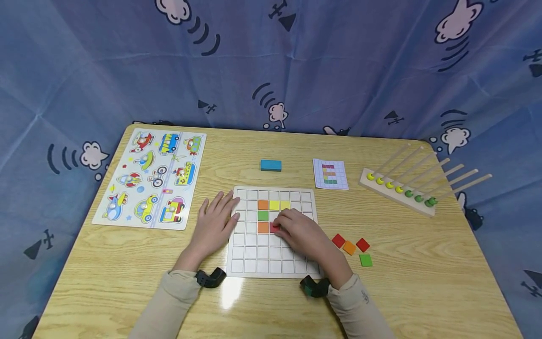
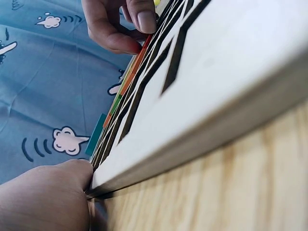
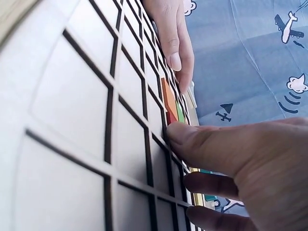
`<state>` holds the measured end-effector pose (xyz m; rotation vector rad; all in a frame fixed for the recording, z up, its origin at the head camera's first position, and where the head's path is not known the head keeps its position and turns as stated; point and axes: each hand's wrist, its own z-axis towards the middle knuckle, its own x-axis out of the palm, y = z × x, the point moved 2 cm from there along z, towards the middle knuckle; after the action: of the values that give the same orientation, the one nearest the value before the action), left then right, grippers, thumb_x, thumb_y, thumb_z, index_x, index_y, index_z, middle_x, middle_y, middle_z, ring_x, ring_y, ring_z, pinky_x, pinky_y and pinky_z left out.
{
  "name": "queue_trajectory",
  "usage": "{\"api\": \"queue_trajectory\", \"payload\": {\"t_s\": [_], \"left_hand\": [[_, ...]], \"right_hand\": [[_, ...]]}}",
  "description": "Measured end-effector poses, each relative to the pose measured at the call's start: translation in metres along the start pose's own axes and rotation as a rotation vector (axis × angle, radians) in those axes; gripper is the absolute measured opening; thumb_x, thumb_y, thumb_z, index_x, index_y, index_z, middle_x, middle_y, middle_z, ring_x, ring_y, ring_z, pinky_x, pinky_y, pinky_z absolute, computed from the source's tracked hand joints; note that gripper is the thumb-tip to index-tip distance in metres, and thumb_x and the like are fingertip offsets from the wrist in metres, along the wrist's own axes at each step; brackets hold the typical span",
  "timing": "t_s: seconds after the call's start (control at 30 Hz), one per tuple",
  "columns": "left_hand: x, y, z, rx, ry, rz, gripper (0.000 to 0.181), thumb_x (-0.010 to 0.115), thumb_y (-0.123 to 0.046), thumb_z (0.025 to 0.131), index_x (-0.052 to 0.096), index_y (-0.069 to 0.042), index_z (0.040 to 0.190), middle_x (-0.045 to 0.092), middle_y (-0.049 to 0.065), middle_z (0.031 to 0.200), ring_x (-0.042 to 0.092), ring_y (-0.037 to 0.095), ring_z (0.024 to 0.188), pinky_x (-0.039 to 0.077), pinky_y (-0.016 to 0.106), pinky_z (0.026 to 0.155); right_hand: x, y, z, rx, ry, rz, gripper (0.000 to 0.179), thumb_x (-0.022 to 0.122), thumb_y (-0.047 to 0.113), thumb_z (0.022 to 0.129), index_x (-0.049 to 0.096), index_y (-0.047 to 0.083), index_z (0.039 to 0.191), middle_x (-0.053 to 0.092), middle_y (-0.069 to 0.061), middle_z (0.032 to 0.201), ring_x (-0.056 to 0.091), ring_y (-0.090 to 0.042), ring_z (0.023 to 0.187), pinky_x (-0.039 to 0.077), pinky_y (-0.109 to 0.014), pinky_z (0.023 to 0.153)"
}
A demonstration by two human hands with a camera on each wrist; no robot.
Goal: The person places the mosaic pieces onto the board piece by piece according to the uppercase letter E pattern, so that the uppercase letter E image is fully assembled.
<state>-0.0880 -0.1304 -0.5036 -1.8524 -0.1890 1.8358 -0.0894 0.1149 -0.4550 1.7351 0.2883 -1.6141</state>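
A white grid board [image 1: 251, 253] lies on the table in front of me. On it sit orange tiles [image 1: 263, 227], yellow tiles [image 1: 274, 205] and a green tile [image 1: 263, 215]. My right hand [image 1: 301, 234] holds a red tile [image 1: 273, 229] with thumb and fingertips, low at the cell right of the lower orange tile. In the right wrist view the thumb covers most of that red tile [image 3: 171, 117]. My left hand [image 1: 213, 227] rests with fingers spread on the table at the board's upper left, its fingertips and thumb at the board's edge.
Loose red, orange and green tiles [image 1: 349, 247] lie right of the board. Behind it are a blue block [image 1: 271, 165] and a pattern card [image 1: 330, 174]. A vehicle puzzle board [image 1: 146, 181] lies at left; a pegged wooden rack [image 1: 397, 192] with yellow and green beads stands at right.
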Motion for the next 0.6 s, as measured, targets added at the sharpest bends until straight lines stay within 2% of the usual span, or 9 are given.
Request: {"api": "queue_trajectory", "payload": {"t_s": [0.17, 0.33, 0.6], "left_hand": [[0.0, -0.001, 0.0, -0.003, 0.004, -0.008, 0.05, 0.031, -0.042, 0.103, 0.035, -0.023, 0.149, 0.025, -0.002, 0.158, 0.013, 0.023, 0.148, 0.001, 0.052, 0.117], [0.0, -0.001, 0.0, -0.001, 0.005, -0.006, 0.049, 0.032, -0.041, 0.103, 0.035, -0.023, 0.149, 0.025, -0.002, 0.158, 0.013, 0.023, 0.147, 0.001, 0.052, 0.117], [0.002, 0.0, -0.001, 0.003, -0.002, -0.005, 0.049, 0.031, -0.042, 0.103, 0.035, -0.024, 0.149, 0.025, -0.002, 0.158, 0.014, 0.023, 0.147, 0.001, 0.052, 0.117]], "right_hand": [[-0.002, 0.0, -0.002, 0.001, 0.002, -0.005, 0.016, 0.069, 0.023, 0.089, 0.068, 0.014, 0.102, 0.061, 0.004, 0.105, 0.056, -0.012, 0.098, 0.051, -0.029, 0.087], [-0.015, -0.006, -0.012, 0.067, -0.004, -0.027, 0.018, 0.069, 0.023, 0.089, 0.068, 0.014, 0.105, 0.062, 0.002, 0.107, 0.057, -0.015, 0.102, 0.051, -0.033, 0.09], [-0.042, -0.04, -0.056, 0.204, -0.031, -0.052, 0.022, 0.07, 0.018, 0.088, 0.066, 0.007, 0.107, 0.063, -0.004, 0.106, 0.058, -0.022, 0.101, 0.051, -0.041, 0.087]]}}
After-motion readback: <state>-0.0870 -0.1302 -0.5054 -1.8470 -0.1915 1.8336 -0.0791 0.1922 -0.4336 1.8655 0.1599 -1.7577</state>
